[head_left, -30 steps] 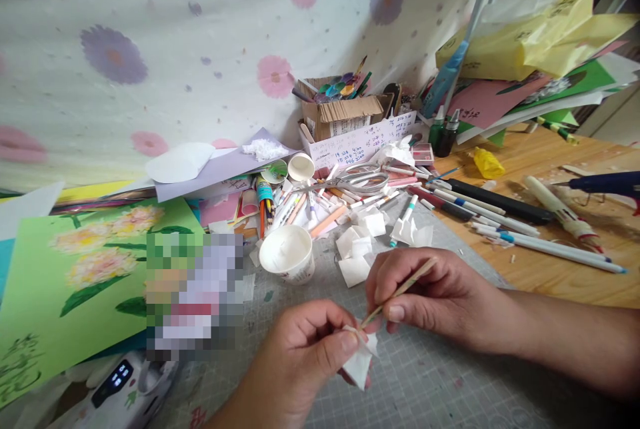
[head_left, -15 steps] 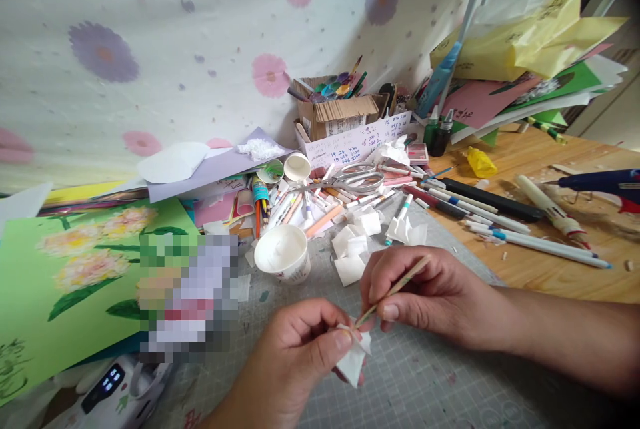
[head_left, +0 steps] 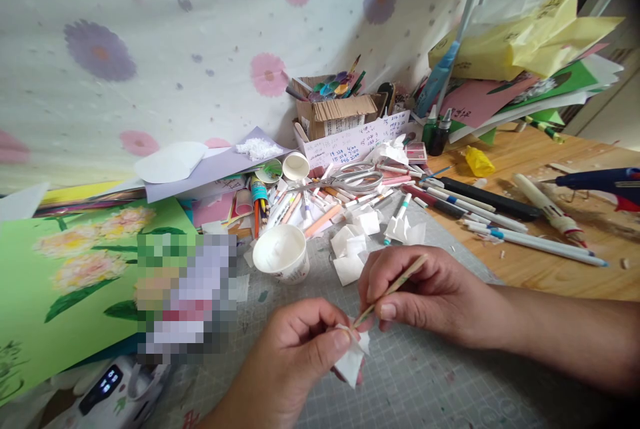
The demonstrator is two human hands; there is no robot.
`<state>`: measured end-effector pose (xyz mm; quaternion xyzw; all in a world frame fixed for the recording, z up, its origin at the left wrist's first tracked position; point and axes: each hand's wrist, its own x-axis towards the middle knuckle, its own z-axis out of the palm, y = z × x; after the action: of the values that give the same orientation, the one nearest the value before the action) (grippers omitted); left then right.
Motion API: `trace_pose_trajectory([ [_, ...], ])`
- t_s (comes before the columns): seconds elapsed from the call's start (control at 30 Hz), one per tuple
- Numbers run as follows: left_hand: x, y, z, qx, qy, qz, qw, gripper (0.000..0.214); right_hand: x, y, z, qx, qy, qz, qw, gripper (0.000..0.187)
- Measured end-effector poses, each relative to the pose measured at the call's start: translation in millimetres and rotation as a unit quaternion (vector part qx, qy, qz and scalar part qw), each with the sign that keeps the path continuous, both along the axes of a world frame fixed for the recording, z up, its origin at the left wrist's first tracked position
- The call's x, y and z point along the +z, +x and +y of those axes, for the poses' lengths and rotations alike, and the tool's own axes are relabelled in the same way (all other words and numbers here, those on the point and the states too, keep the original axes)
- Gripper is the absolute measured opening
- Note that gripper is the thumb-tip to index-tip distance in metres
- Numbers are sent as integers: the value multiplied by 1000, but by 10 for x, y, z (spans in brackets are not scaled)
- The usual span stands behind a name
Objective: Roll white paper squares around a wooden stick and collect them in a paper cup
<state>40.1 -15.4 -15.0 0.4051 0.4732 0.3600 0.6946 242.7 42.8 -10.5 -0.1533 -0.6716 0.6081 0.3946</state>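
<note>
My left hand [head_left: 313, 346] is closed, pinching a small piece of white paper [head_left: 351, 364] between thumb and fingers above the grey cutting mat [head_left: 415, 382]. My right hand [head_left: 417, 292] grips a thin wooden stick [head_left: 400, 280], its lower end touching the paper beside my left thumb. How far the stick tip goes into the paper is hidden by the fingers. Beyond my right hand lie several small white paper pieces [head_left: 346, 252]. A white paper cup [head_left: 281, 252] stands behind my left hand.
Pens, markers and silver scissors [head_left: 357, 179] are heaped behind the cup. A cardboard box [head_left: 337, 112] stands at the back. To the left lies a green sheet with flowers [head_left: 30, 282]; to the right, a blue glue gun [head_left: 597, 180] and several pens lie on the wooden table [head_left: 530, 266].
The whole view has shifted very slightly. Both hands keep nearly the same pose, with the stick still against the paper.
</note>
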Motion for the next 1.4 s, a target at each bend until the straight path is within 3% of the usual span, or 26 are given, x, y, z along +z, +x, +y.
trace_pose_trajectory([
  [0.73, 6, 16, -11, -2, 0, 0, 1000, 22, 8, 1, 0, 0, 3, -7, 1000, 7],
  [1.0, -6, 9, 13, -4, 8, 5, 1000, 24, 25, 19, -8, -9, 39, -25, 999, 6],
  [1.4, 86, 34, 48, 3, 64, 113, 992, 21, 45, 24, -12, -15, 79, -48, 996, 6],
])
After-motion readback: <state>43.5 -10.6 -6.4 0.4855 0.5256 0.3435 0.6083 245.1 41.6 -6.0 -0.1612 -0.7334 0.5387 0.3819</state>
